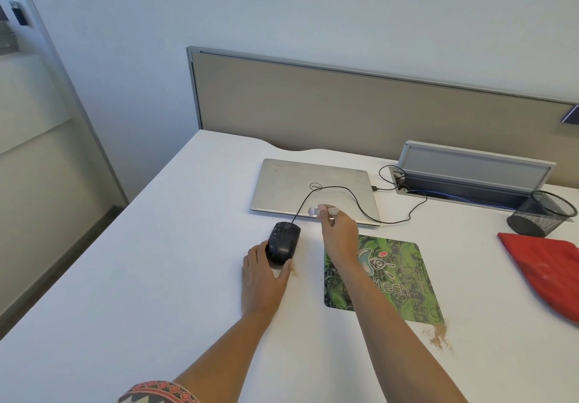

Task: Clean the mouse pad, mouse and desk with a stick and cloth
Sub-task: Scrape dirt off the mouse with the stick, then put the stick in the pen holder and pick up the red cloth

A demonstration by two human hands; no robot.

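Note:
A black wired mouse lies on the white desk, left of the green patterned mouse pad. My left hand cups the near end of the mouse. My right hand reaches over the pad's far left corner and pinches a small white stick with a whitish tip, held just above the laptop's front edge. A red cloth lies at the right edge of the desk. Brown crumbs sit by the pad's near right corner, and a few more crumbs lie beside the mouse.
A closed silver laptop lies behind the mouse, with the mouse cable looping over it toward an open cable box. A black mesh pen cup stands at the far right. A beige partition backs the desk.

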